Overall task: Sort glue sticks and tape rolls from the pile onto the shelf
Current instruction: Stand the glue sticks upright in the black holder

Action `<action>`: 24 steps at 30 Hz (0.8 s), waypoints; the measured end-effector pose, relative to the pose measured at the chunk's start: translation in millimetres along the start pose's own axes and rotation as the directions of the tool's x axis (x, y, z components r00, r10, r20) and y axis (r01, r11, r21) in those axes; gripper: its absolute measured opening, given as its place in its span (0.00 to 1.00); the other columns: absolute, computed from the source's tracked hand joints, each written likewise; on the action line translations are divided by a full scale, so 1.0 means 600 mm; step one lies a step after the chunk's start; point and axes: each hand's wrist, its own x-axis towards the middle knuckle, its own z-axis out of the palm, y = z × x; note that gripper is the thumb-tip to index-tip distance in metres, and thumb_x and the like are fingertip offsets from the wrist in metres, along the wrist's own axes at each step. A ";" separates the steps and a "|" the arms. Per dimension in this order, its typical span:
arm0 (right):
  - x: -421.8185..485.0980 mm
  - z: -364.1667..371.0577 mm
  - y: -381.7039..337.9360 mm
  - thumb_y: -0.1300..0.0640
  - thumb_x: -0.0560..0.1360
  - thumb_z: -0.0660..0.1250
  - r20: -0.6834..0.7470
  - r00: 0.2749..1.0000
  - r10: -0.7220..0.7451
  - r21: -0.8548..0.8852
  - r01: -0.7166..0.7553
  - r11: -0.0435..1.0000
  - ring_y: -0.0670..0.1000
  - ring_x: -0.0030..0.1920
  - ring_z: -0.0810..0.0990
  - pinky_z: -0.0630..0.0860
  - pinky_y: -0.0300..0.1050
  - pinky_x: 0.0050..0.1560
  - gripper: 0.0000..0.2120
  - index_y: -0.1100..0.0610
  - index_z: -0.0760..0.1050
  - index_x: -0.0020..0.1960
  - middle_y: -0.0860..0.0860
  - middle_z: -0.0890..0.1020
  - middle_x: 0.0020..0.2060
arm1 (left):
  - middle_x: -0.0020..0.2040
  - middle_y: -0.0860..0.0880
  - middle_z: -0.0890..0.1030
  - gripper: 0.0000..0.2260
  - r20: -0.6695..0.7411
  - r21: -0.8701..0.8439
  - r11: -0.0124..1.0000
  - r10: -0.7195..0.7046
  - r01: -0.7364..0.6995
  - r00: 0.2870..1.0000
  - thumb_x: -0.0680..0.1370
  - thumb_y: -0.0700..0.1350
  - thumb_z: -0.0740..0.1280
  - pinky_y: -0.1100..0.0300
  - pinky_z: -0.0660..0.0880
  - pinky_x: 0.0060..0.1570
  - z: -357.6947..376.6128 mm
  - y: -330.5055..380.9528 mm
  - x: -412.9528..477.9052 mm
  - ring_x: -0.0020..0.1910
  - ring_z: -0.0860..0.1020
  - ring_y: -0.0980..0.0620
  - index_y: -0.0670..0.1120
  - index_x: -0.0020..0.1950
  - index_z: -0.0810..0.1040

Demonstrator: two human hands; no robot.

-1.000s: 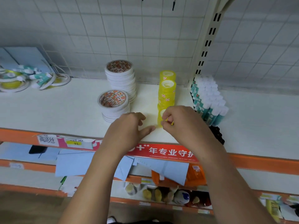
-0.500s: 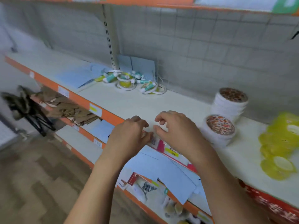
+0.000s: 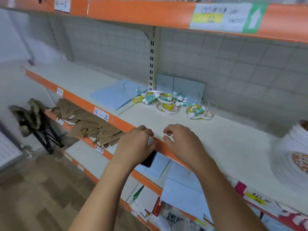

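mostly bare white shelf (image 3: 208, 144) with orange edge, wood-patterned floor (image 3: 41, 189) below

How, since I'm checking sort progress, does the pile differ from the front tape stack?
The pile is loose and mixed, glue sticks across thin rolls; the front stack is neat, one kind. The pile lies by the back wall; the front stack stands nearer the front. Both rest on one shelf.

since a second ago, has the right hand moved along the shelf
Yes. The right hand moved left: it was right of the white tape stacks, now it is left of them.
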 end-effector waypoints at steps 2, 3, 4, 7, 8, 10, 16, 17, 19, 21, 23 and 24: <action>0.016 0.011 -0.005 0.50 0.79 0.62 0.003 1.000 0.022 0.001 -0.022 1.000 0.48 0.53 0.77 0.75 0.46 0.52 0.12 0.48 0.75 0.60 0.46 0.79 0.54 | 0.57 0.54 0.77 0.14 -0.001 -0.014 1.000 0.025 -0.025 1.000 0.79 0.54 0.62 0.58 0.74 0.42 0.005 -0.019 0.022 0.55 0.77 0.51 0.52 0.62 0.77; 0.024 0.015 -0.007 0.50 0.78 0.63 0.003 1.000 0.026 0.008 -0.026 1.000 0.48 0.53 0.77 0.75 0.46 0.52 0.12 0.49 0.76 0.60 0.46 0.79 0.54 | 0.57 0.54 0.77 0.15 -0.007 -0.025 0.999 0.034 -0.034 0.999 0.79 0.54 0.62 0.58 0.72 0.41 0.007 -0.025 0.035 0.55 0.77 0.51 0.52 0.62 0.77; 0.035 0.020 -0.007 0.51 0.78 0.63 0.003 1.000 0.027 0.017 -0.027 0.999 0.48 0.53 0.77 0.75 0.46 0.52 0.12 0.49 0.76 0.60 0.47 0.79 0.54 | 0.57 0.54 0.77 0.14 -0.014 -0.042 0.998 0.040 -0.041 0.999 0.79 0.55 0.62 0.59 0.71 0.41 0.010 -0.032 0.048 0.54 0.77 0.51 0.52 0.62 0.77; 0.072 0.030 -0.005 0.52 0.78 0.65 0.007 1.000 -0.001 0.015 0.001 1.000 0.48 0.53 0.77 0.75 0.46 0.53 0.12 0.50 0.77 0.60 0.47 0.79 0.54 | 0.57 0.53 0.77 0.15 -0.034 -0.085 0.996 0.039 -0.042 0.999 0.79 0.55 0.62 0.59 0.69 0.41 0.022 -0.049 0.086 0.55 0.77 0.50 0.51 0.62 0.77; 0.087 0.032 -0.002 0.53 0.78 0.65 0.010 1.000 -0.011 0.014 0.010 1.000 0.48 0.53 0.77 0.75 0.46 0.53 0.11 0.50 0.77 0.60 0.47 0.79 0.54 | 0.57 0.53 0.77 0.14 -0.037 -0.095 0.995 0.037 -0.040 0.999 0.79 0.55 0.62 0.58 0.69 0.41 0.027 -0.054 0.097 0.55 0.76 0.50 0.51 0.62 0.77; 0.120 0.039 0.003 0.54 0.77 0.66 0.005 1.000 -0.023 0.010 0.023 1.000 0.48 0.54 0.77 0.76 0.47 0.53 0.11 0.51 0.78 0.59 0.48 0.79 0.54 | 0.56 0.53 0.77 0.14 -0.043 -0.099 0.994 0.035 -0.040 0.998 0.79 0.55 0.62 0.58 0.69 0.40 0.035 -0.069 0.118 0.54 0.77 0.50 0.51 0.61 0.77; 0.236 0.069 -0.005 0.57 0.77 0.65 -0.007 0.997 -0.081 -0.046 0.081 0.996 0.51 0.57 0.76 0.74 0.46 0.52 0.11 0.52 0.79 0.58 0.49 0.79 0.55 | 0.53 0.54 0.78 0.12 -0.068 -0.105 0.994 -0.034 0.027 0.997 0.79 0.54 0.61 0.59 0.67 0.38 0.046 -0.135 0.186 0.52 0.77 0.51 0.52 0.58 0.77; 0.254 0.074 -0.006 0.57 0.77 0.66 -0.019 0.996 -0.086 -0.065 0.084 0.994 0.51 0.58 0.75 0.72 0.46 0.53 0.11 0.52 0.79 0.58 0.49 0.79 0.56 | 0.53 0.54 0.78 0.12 -0.070 -0.118 0.992 -0.043 0.035 0.997 0.78 0.54 0.62 0.58 0.69 0.40 0.048 -0.146 0.199 0.52 0.77 0.50 0.52 0.58 0.78; 0.291 0.080 -0.004 0.58 0.76 0.66 -0.058 0.995 -0.081 -0.114 0.074 0.991 0.52 0.61 0.73 0.69 0.47 0.55 0.11 0.52 0.78 0.58 0.49 0.78 0.58 | 0.52 0.54 0.78 0.12 -0.073 -0.134 0.990 -0.047 0.036 0.996 0.78 0.54 0.62 0.57 0.71 0.42 0.053 -0.164 0.225 0.53 0.76 0.50 0.52 0.57 0.78; 0.326 0.085 -0.002 0.60 0.75 0.66 -0.088 0.994 -0.068 -0.164 0.053 0.985 0.53 0.62 0.71 0.67 0.47 0.58 0.12 0.52 0.78 0.58 0.49 0.77 0.59 | 0.53 0.53 0.79 0.11 -0.073 -0.147 0.989 -0.043 0.032 0.996 0.77 0.53 0.63 0.56 0.72 0.44 0.057 -0.181 0.250 0.54 0.76 0.48 0.52 0.57 0.78; 0.357 0.092 0.001 0.62 0.75 0.65 -0.108 0.993 -0.057 -0.211 0.033 0.977 0.54 0.62 0.70 0.66 0.47 0.59 0.14 0.52 0.78 0.58 0.49 0.76 0.59 | 0.53 0.51 0.79 0.11 -0.086 -0.159 0.987 -0.022 0.008 0.996 0.77 0.51 0.63 0.55 0.73 0.45 0.061 -0.198 0.278 0.54 0.76 0.47 0.51 0.56 0.79; 0.370 0.097 0.001 0.63 0.75 0.64 -0.110 0.993 -0.046 -0.231 0.020 0.973 0.54 0.62 0.70 0.66 0.48 0.59 0.15 0.52 0.78 0.59 0.50 0.76 0.59 | 0.53 0.50 0.79 0.11 -0.088 -0.163 0.987 -0.002 -0.013 0.996 0.77 0.50 0.64 0.55 0.74 0.45 0.061 -0.206 0.293 0.54 0.76 0.46 0.50 0.56 0.80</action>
